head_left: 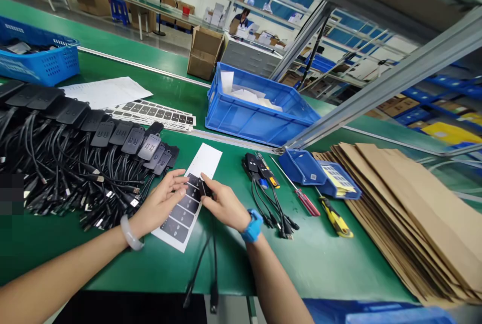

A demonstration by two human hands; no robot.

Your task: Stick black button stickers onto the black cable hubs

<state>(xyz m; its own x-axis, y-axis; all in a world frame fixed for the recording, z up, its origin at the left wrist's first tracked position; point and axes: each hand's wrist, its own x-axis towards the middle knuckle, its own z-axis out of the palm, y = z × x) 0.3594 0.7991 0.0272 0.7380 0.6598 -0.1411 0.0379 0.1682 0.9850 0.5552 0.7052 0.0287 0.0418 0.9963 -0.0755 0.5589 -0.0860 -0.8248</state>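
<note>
- Centre frame: the left hand (163,198) rests, fingers spread, on a label sheet (178,221).
- The right hand (225,207) pinches a black adapter (205,190) at the sheet's right edge, its cable trailing toward the bottom edge.
- Left: heap of cabled adapters (75,158); upper centre: blue crate (259,113).

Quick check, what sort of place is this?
Likely a factory assembly line: long green bench, piles of black cabled adapters, a blue crate. The right hand holds one such adapter on a sticker sheet.
</note>
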